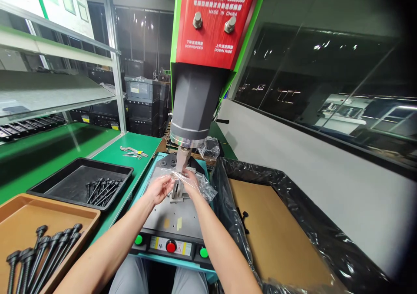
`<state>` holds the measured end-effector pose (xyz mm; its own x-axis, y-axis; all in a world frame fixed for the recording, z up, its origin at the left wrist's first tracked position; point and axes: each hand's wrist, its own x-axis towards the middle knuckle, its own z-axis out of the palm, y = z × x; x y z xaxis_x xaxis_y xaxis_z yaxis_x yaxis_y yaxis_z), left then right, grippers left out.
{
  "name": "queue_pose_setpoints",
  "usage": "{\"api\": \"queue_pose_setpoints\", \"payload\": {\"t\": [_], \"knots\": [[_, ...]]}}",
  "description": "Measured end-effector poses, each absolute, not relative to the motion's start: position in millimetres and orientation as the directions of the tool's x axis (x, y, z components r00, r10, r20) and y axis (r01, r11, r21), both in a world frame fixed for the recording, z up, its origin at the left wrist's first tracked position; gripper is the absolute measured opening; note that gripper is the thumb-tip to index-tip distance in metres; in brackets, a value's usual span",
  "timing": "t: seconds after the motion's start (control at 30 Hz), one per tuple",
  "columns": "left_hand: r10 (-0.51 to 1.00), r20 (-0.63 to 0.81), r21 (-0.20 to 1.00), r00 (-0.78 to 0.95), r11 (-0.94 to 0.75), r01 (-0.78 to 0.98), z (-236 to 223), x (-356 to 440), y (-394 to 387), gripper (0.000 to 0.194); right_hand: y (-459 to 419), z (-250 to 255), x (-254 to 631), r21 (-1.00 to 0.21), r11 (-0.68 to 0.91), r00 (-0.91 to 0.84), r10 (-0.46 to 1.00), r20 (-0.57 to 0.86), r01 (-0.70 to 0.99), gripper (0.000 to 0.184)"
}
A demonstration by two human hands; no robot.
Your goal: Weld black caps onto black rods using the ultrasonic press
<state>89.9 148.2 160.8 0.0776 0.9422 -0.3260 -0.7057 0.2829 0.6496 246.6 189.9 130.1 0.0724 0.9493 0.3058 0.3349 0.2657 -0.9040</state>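
Observation:
A crumpled clear plastic bag [206, 189] is spread around the metal fixture [177, 192] under the welding machine's horn [183, 157]. My left hand [160, 189] is on the left of the fixture, its thumb and fingers pinched together on the bag's film. On the other side, my right hand [191, 182] has its fingers curled into the same film, close to the horn's tip. Film and fixture partly hide the fingertips, and I cannot make out any small part between them.
A black tray [71, 179] and an orange tray [48, 207] at left hold black bolt-like rods. Pliers [133, 152] lie on the green table. At right stands a box lined with black plastic [293, 207]. Green buttons [203, 252] and a red button [171, 246] line the machine's front.

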Motion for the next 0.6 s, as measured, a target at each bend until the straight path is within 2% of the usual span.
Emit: {"api": "queue_pose_setpoints", "payload": {"t": [0.1,0.2,0.37,0.47,0.6], "knots": [[0.944,-0.32,0.676,0.08,0.287,-0.678,153.2,93.9,139.7,0.015,178.8,114.1,252.8,-0.91,0.247,0.123,0.946,0.301,0.333,0.059],[0.942,-0.328,0.698,0.078,0.297,-0.652,141.2,99.4,130.7,0.018,165.8,93.6,264.4,-0.877,0.26,0.123,0.935,0.334,0.404,0.057],[0.942,-0.332,0.728,0.041,0.284,-0.624,121.1,103.4,123.8,0.022,148.9,60.4,283.2,-0.788,0.284,0.006,0.94,0.342,0.546,0.054],[0.943,-0.333,0.739,0.028,0.279,-0.613,113.3,102.8,122.2,0.023,139.2,49.4,288.3,-0.708,0.26,-0.085,0.958,0.273,0.656,0.055],[0.944,-0.331,0.739,0.02,0.272,-0.616,108.4,101.3,120.5,0.023,123.7,50.4,289.1,-0.527,0.197,-0.163,0.98,0.111,0.827,0.057]]}}
